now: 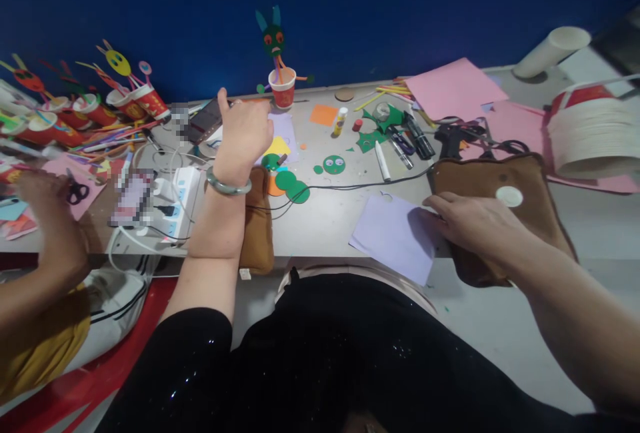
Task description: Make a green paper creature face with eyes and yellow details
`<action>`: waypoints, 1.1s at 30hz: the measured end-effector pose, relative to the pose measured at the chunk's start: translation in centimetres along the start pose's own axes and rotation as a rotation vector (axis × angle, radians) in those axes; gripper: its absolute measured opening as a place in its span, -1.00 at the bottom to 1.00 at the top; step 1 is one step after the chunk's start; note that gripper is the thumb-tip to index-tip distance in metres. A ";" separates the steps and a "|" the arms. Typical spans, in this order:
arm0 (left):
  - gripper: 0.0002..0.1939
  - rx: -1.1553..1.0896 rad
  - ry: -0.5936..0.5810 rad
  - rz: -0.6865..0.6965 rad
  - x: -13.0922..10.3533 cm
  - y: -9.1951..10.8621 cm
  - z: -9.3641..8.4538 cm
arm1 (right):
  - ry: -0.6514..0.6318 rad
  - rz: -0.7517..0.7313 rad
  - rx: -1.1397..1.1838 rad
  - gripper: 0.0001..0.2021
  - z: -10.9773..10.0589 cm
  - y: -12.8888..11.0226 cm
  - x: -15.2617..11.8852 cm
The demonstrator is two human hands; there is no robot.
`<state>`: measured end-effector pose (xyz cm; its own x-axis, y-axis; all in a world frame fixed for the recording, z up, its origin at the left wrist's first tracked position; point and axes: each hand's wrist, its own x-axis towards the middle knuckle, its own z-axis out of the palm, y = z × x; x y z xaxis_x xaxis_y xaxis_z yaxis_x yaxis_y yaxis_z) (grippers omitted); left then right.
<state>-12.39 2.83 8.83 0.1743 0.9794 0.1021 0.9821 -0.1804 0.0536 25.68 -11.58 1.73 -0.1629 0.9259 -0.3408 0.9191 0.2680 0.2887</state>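
My left hand [245, 130], with a jade-coloured bangle [229, 183] at the wrist, reaches over the back left of the table beside a dark phone or tablet [204, 120]. One finger sticks out; the others are mostly hidden, and I see nothing held. Lavender paper [284, 128] lies just right of it. My right hand [465, 216] rests over a brown plush pouch [487, 176], fingers stretched toward a lavender sheet [390, 233] that overhangs the table's front edge. Between my hands lie green paper circles [299, 191] and a green face with eyes [334, 164].
A paper cup [283, 88] with a green figure stands at the back. A glue stick [340, 122], white marker [383, 160], glue gun [449, 140] and scissors [507, 146] lie rightward. A cable [350, 186] crosses the table. At left are a power strip [181, 203] and another person's hand [43, 190].
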 end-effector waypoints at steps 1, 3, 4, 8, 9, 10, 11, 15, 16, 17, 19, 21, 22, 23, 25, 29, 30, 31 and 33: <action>-0.49 -0.010 -0.002 -0.003 0.0 0.0 0.1 | -0.012 -0.013 0.007 -0.62 -0.1 -0.1 0.0; -0.50 -0.039 -0.014 -0.004 0.1 0.1 0.3 | -0.015 -0.026 0.021 -0.61 -0.5 -0.4 0.1; -0.50 -0.051 -0.024 -0.003 0.1 0.3 0.4 | -0.012 -0.029 0.025 -0.61 -0.7 -0.6 0.2; -0.47 -0.016 -0.063 -0.003 0.0 0.9 0.4 | -0.021 -0.031 0.035 -0.60 -1.5 -1.1 0.6; -0.46 0.009 -0.077 -0.005 0.0 0.9 0.4 | -0.030 -0.032 0.040 -0.60 -1.6 -1.1 0.7; -0.47 0.035 -0.092 -0.011 0.1 0.9 0.4 | -0.041 -0.031 0.048 -0.60 -1.7 -1.2 0.8; -0.48 0.059 -0.108 -0.020 0.2 0.8 0.4 | -0.051 -0.030 0.060 -0.61 -1.7 -1.2 1.0; -0.51 0.103 -0.147 -0.070 1.1 -0.1 1.0 | -0.099 -0.025 0.154 -0.63 -1.2 -0.9 1.8; -0.53 0.105 -0.153 -0.088 1.4 -0.3 1.3 | -0.105 -0.025 0.183 -0.64 -1.0 -0.9 2.0; -0.54 0.102 -0.163 -0.087 1.7 -0.6 1.6 | -0.106 -0.024 0.212 -0.65 -0.8 -0.8 2.3; -0.58 0.103 -0.197 -0.102 2.1 -0.8 2.2 | -0.106 -0.027 0.266 -0.65 -0.5 -0.7 2.6; -0.58 0.119 -0.254 -0.105 2.5 -0.9 2.7 | -0.103 -0.040 0.305 -0.66 -0.3 -0.6 2.8; -0.58 0.127 -0.280 -0.108 2.7 -0.8 2.9 | -0.104 -0.050 0.313 -0.67 -0.2 -0.6 2.9; -0.58 0.132 -0.299 -0.107 2.8 -0.8 3.1 | -0.103 -0.060 0.316 -0.68 -0.1 -0.5 3.0; -0.58 0.133 -0.323 -0.099 3.0 -0.7 3.3 | -0.097 -0.077 0.313 -0.69 0.3 -0.4 3.2; -0.56 0.131 -0.386 -0.069 3.6 -0.8 3.8 | -0.060 -0.111 0.324 -0.73 1.5 0.0 3.4; -0.56 0.131 -0.406 -0.065 3.7 -0.9 4.0 | -0.046 -0.120 0.329 -0.74 1.8 0.0 3.4; -0.56 0.131 -0.425 -0.065 3.9 -1.1 4.2 | -0.030 -0.129 0.334 -0.75 2.1 0.1 3.4; -0.56 0.126 -0.453 -0.064 4.2 -1.5 4.8 | 0.000 -0.138 0.334 -0.75 2.3 0.0 3.4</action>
<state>-12.77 7.61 4.38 0.0989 0.9342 -0.3428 0.9880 -0.1332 -0.0780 25.92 -9.03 -1.55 -0.2932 0.8871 -0.3565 0.9551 0.2882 -0.0682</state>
